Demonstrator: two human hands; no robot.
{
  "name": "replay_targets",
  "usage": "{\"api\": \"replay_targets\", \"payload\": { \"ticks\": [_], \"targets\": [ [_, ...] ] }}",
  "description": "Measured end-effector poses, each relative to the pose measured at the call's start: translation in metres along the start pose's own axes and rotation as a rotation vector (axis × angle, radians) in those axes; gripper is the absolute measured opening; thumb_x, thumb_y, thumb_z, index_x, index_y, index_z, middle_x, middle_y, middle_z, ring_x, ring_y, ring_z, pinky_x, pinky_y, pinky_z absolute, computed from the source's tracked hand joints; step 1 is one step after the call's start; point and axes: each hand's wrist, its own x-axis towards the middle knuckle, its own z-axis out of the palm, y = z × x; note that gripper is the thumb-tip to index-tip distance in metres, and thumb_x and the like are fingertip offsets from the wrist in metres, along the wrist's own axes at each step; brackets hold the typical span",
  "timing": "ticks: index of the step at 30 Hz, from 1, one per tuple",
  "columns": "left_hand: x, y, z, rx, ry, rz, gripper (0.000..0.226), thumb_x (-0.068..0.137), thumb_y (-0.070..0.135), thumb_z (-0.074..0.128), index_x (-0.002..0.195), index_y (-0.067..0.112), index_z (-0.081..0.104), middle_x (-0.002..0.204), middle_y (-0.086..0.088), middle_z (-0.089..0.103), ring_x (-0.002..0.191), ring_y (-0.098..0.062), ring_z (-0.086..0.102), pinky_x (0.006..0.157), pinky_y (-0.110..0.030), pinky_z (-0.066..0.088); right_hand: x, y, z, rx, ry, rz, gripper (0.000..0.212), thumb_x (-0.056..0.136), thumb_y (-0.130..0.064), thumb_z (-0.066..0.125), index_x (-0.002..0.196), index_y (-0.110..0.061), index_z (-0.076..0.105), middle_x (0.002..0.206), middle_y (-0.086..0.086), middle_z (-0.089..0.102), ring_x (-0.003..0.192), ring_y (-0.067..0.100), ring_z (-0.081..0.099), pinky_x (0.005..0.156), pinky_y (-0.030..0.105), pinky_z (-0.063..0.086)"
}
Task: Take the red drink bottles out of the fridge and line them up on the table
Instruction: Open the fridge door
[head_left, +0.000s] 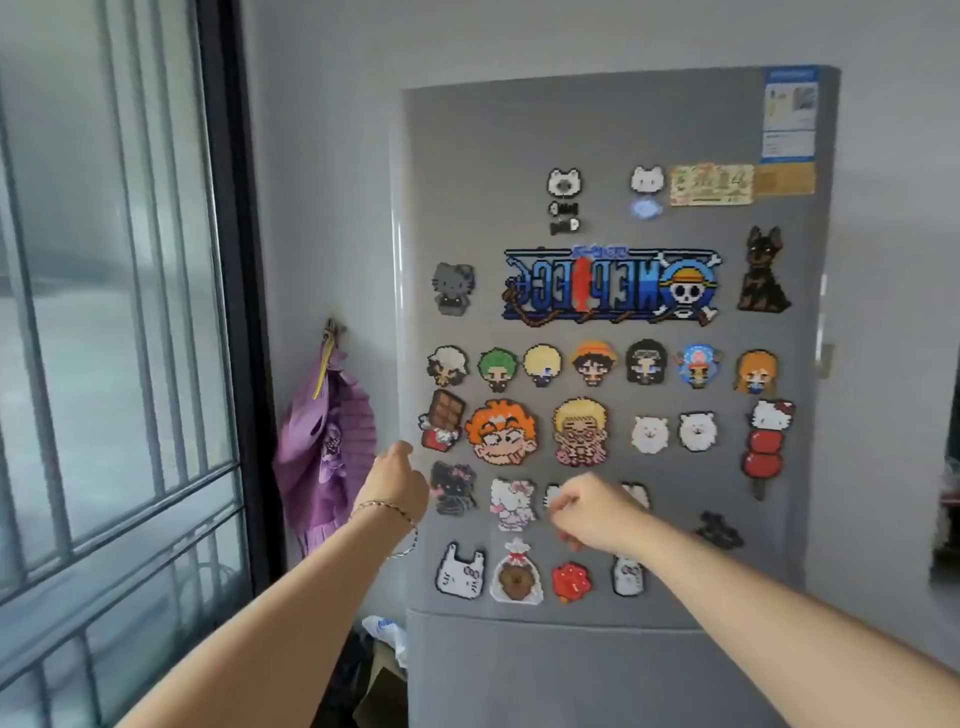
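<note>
Step in hand: opening fridge (613, 130); upper door shut, no table in view. Red bottles not seen, judged inside, behind door beyond fingers. Left hand (395, 483) at door's left edge; fingers hidden behind hand, grip cannot be told. Right hand (597, 512) just before door; fingers (563, 501) curled, nothing held. Next: edge to be gripped, door swung open, bottles located. Count: one fridge, two doors, two hands, zero bottles visible, roughly thirty magnets (613, 283).
</note>
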Motion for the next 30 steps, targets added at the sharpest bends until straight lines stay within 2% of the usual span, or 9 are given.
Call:
{"api": "replay_targets", "payload": {
  "ticks": [3, 5, 10, 13, 15, 20, 23, 26, 30],
  "targets": [
    [0.057, -0.021, -0.001, -0.237, 0.087, -0.030, 0.048, 0.091, 0.007, 0.036, 0.139, 0.008, 0.035, 0.138, -0.019, 0.042, 0.119, -0.034, 0.048, 0.097, -0.039, 0.040, 0.038, -0.007, 0.021, -0.040, 0.030, 0.015, 0.017, 0.092, -0.011, 0.049, 0.094, -0.013, 0.066, 0.083, 0.004, 0.065, 0.075, 0.015, 0.056, 0.058, 0.019, 0.040],
    [0.092, -0.022, -0.006, -0.321, 0.117, 0.003, 0.046, 0.097, 0.015, 0.034, 0.143, 0.008, 0.029, 0.144, -0.019, 0.036, 0.126, -0.033, 0.042, 0.102, -0.039, 0.034, 0.054, -0.013, 0.027, -0.070, 0.071, 0.042, 0.018, 0.092, -0.014, 0.050, 0.098, -0.015, 0.067, 0.087, 0.001, 0.065, 0.080, 0.016, 0.059, 0.055, 0.019, 0.038],
    [0.139, -0.018, 0.011, -0.342, 0.101, 0.115, 0.042, 0.101, 0.024, 0.024, 0.118, -0.003, 0.051, 0.126, -0.018, 0.052, 0.111, -0.031, 0.049, 0.081, -0.030, 0.033, 0.092, -0.021, 0.030, -0.210, 0.191, 0.106, 0.019, 0.092, -0.022, 0.051, 0.101, -0.023, 0.067, 0.107, -0.005, 0.068, 0.098, 0.018, 0.062, 0.079, 0.027, 0.050],
    [0.143, -0.024, 0.022, -0.347, 0.080, 0.147, 0.028, 0.101, 0.020, 0.025, 0.095, 0.004, 0.048, 0.117, -0.022, 0.054, 0.092, -0.028, 0.047, 0.072, -0.028, 0.029, 0.096, -0.024, 0.032, -0.281, 0.185, 0.110, 0.018, 0.092, -0.024, 0.050, 0.100, -0.024, 0.066, 0.106, -0.006, 0.068, 0.095, 0.017, 0.062, 0.074, 0.025, 0.048],
    [0.146, -0.026, 0.021, -0.349, 0.043, 0.160, 0.023, 0.100, 0.016, 0.027, 0.090, 0.005, 0.044, 0.116, -0.025, 0.052, 0.091, -0.027, 0.046, 0.072, -0.028, 0.029, 0.091, -0.025, 0.033, -0.298, 0.192, 0.121, 0.018, 0.091, -0.022, 0.050, 0.099, -0.023, 0.066, 0.106, -0.006, 0.068, 0.096, 0.018, 0.062, 0.075, 0.026, 0.048],
    [0.135, -0.026, 0.009, -0.251, -0.025, 0.189, 0.009, 0.098, 0.009, 0.031, 0.091, 0.005, 0.035, 0.116, -0.027, 0.048, 0.098, -0.036, 0.050, 0.081, -0.040, 0.038, 0.054, -0.027, 0.032, -0.289, 0.240, 0.132, 0.017, 0.093, -0.027, 0.049, 0.098, -0.024, 0.065, 0.101, -0.006, 0.070, 0.093, 0.018, 0.063, 0.071, 0.024, 0.045],
    [0.125, -0.035, 0.010, -0.281, -0.006, 0.200, 0.009, 0.095, 0.005, 0.039, 0.088, 0.006, 0.033, 0.105, -0.025, 0.047, 0.086, -0.032, 0.047, 0.074, -0.037, 0.037, 0.031, -0.032, 0.027, -0.321, 0.281, 0.088, 0.019, 0.094, -0.026, 0.047, 0.099, -0.023, 0.065, 0.101, -0.006, 0.070, 0.093, 0.019, 0.063, 0.066, 0.022, 0.039],
    [0.091, -0.036, 0.000, -0.290, 0.030, 0.188, 0.015, 0.099, 0.017, 0.035, 0.089, 0.006, 0.039, 0.089, -0.015, 0.042, 0.083, -0.028, 0.045, 0.069, -0.031, 0.030, -0.001, -0.034, 0.019, -0.329, 0.297, 0.025, 0.018, 0.094, -0.023, 0.046, 0.098, -0.022, 0.064, 0.099, -0.005, 0.070, 0.089, 0.019, 0.063, 0.066, 0.024, 0.043],
    [0.028, -0.026, -0.024, -0.332, 0.075, 0.161, 0.034, 0.099, 0.036, 0.035, 0.087, 0.004, 0.042, 0.085, -0.017, 0.048, 0.079, -0.028, 0.047, 0.071, -0.038, 0.035, -0.050, -0.034, 0.012, -0.261, 0.385, -0.077, 0.019, 0.094, -0.023, 0.045, 0.097, -0.019, 0.063, 0.097, -0.003, 0.068, 0.084, 0.018, 0.059, 0.068, 0.028, 0.048]
  ]
}}
